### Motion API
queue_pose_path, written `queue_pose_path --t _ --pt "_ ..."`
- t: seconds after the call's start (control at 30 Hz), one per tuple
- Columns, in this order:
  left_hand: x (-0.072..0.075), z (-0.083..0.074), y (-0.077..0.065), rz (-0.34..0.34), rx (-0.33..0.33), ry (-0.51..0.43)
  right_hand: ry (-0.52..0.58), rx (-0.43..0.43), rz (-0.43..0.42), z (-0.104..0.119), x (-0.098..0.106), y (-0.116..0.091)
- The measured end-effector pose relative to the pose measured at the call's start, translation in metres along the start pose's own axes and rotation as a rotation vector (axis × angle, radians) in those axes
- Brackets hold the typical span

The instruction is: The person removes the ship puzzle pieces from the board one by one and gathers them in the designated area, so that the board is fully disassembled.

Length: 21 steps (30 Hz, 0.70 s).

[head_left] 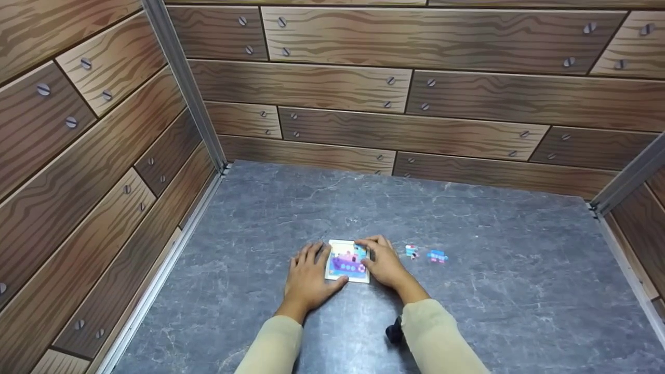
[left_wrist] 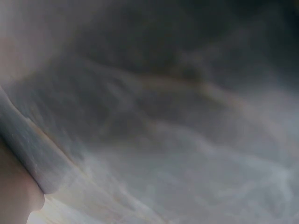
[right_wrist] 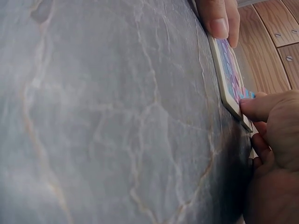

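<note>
A small jigsaw puzzle (head_left: 347,267) in a white-edged tray (head_left: 358,281) lies flat on the grey surface, with a pink and purple boat picture. My left hand (head_left: 308,278) rests along its left side, fingers spread and fairly straight, thumb at the lower edge. At the upper right of the tray, my right hand (head_left: 384,264) pinches a blue puzzle piece (right_wrist: 247,94) between thumb and index finger, close over the puzzle. The right wrist view shows its thumb (right_wrist: 257,108) over the tray's edge. The left wrist view is mostly blurred surface.
Two loose puzzle pieces lie right of my right hand: a blue and white one (head_left: 411,251) and a blue and pink one (head_left: 438,256). A black object (head_left: 394,332) shows beside the right sleeve. Wood-patterned walls (head_left: 332,85) with metal corner posts (head_left: 182,72) enclose the surface.
</note>
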<state>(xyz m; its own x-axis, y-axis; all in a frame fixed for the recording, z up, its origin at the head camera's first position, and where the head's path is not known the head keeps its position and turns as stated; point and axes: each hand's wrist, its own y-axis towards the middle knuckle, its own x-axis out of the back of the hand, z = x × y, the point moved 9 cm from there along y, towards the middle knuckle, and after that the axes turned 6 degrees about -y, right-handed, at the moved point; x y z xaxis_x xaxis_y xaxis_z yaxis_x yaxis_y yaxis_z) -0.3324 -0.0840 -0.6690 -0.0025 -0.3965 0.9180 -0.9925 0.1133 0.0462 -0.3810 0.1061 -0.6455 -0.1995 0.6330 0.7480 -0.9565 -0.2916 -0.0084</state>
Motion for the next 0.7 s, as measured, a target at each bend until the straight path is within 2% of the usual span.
queue_pose_path --t 0.7 --pt "0.0011 -0.0001 0.0006 -0.013 0.004 -0.007 0.043 -0.030 -0.076 -0.0019 0.0030 0.0035"
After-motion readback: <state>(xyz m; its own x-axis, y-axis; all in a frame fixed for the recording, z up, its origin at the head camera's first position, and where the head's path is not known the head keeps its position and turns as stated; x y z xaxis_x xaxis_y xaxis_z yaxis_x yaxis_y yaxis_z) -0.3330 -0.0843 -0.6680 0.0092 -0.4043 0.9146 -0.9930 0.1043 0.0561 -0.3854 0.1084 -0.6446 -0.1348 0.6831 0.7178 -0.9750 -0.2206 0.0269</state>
